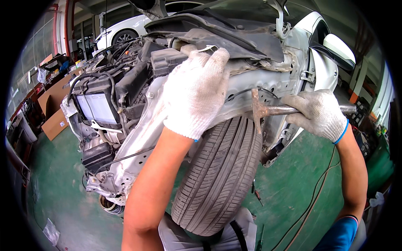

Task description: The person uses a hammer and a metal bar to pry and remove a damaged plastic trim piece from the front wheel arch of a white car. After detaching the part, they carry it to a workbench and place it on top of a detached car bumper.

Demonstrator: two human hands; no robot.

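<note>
My right hand, in a white knit glove with a blue cuff, is closed around the metal handle of a body hammer. Its long, narrow, rusty head stands upright just above the tyre, beside the car's bare inner fender panel. My left hand, gloved alike, is raised over the fender's upper edge with curled fingers. A thin pale strip shows at its fingertips; whether the hand grips this is hidden by the glove.
The engine bay, with its battery, lies open on the left. A white door with a mirror stands at right. Cables and a screwdriver lie on the green floor. A cardboard box stands far left.
</note>
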